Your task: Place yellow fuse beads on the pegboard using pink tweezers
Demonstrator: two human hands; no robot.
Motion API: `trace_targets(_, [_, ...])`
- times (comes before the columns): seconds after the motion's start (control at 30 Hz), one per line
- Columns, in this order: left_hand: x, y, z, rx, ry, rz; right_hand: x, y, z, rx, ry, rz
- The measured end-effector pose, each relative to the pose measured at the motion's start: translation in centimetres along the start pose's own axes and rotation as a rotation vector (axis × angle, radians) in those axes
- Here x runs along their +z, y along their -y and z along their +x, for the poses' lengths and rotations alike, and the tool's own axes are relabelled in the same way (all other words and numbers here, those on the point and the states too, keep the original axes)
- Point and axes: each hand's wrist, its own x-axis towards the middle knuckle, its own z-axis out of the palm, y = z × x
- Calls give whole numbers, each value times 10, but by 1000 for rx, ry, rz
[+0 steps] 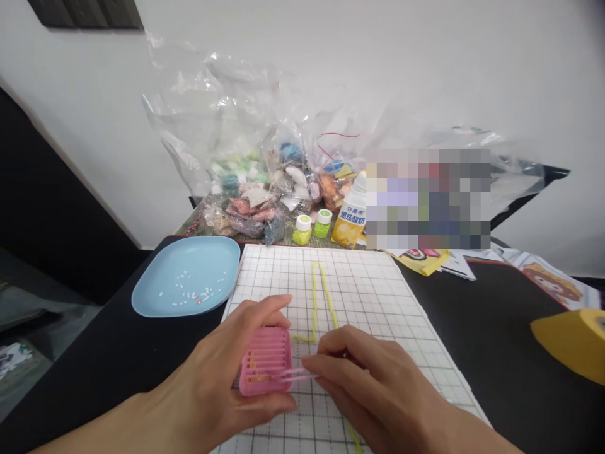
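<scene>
My left hand (222,372) grips a small pink grooved tray (265,369) with a few yellow beads in its slots, thumb below and fingers over its top edge. My right hand (373,378) pinches clear tweezers (293,375) whose tips lie over the tray's right side. Both hands rest above a white gridded pegboard (378,296). On the board, lines of yellow beads (316,302) form a narrow outline just beyond my fingers.
A light blue plate (155,296) with several white beads lies left of the board. Behind stand two small green-bead jars (312,227), a yellow-labelled bottle (350,217) and plastic bags of coloured beads (265,195). A yellow object (574,337) sits far right on the black mat.
</scene>
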Motion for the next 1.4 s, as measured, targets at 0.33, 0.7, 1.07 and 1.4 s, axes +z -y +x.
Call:
trace_targets(0.33, [0,1,-4,-47,17,23,-5,1,1,-2,-2,-5])
trace_targets(0.7, [-2,2,-4,13,27,119,-1,-3,-2,22,-141,-40])
trace_targets(1.07, [-13,-1,3,174,34,308,2,-12,-7,67,-130,-10])
trace_targets(1.4, [-17,-3,1,181,140,434,3,-13,-5,67,-126,-55])
